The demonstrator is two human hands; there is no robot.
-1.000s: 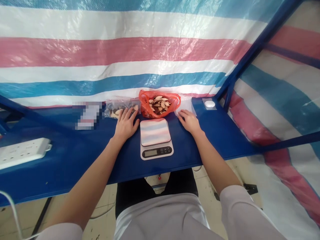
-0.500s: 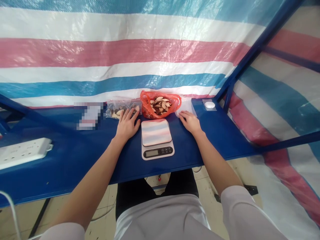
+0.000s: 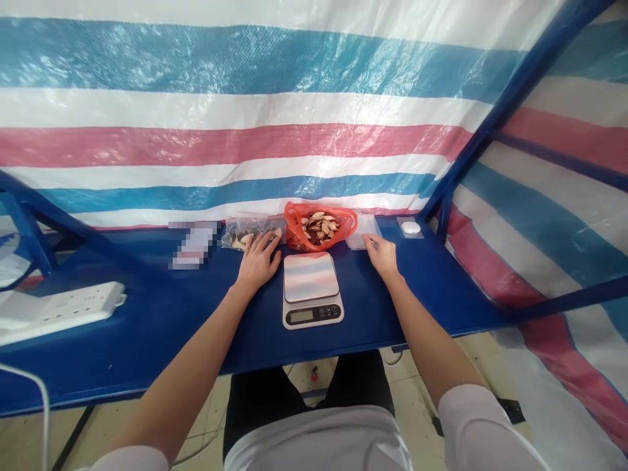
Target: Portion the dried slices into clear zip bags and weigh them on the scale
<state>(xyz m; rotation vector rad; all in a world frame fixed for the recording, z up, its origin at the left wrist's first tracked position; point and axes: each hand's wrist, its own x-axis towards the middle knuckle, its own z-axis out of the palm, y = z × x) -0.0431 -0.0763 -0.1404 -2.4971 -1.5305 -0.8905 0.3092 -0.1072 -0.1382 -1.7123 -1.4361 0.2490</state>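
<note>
My left hand (image 3: pixel 258 263) lies with its fingers spread, their tips on a clear bag (image 3: pixel 234 233) of pale and dark pieces. The fingers of my right hand (image 3: pixel 383 256) are curled together at the front right corner of a flat clear plastic bag (image 3: pixel 357 237), apparently pinching it. Between the hands, an open red plastic bag (image 3: pixel 293 230) holds brown, shell-like pieces (image 3: pixel 320 227). In front of it sits a white kitchen scale (image 3: pixel 313 315) with a bare, reflective plate (image 3: pixel 311 277). No digits can be read on its display.
A small white round object (image 3: pixel 410 227) lies on clear film at the right. Left of the bags is a blurred-out item (image 3: pixel 193 245). A white power strip (image 3: pixel 73 304) lies farther left on the blue table (image 3: pixel 161 327). Striped sheeting (image 3: pixel 235 144) and blue bars (image 3: pixel 471 150) enclose it.
The fingers of my right hand have gone from lying flat to curled together at the clear bag. My left hand stays on its bag. The whole view has shifted, with the table lower.
</note>
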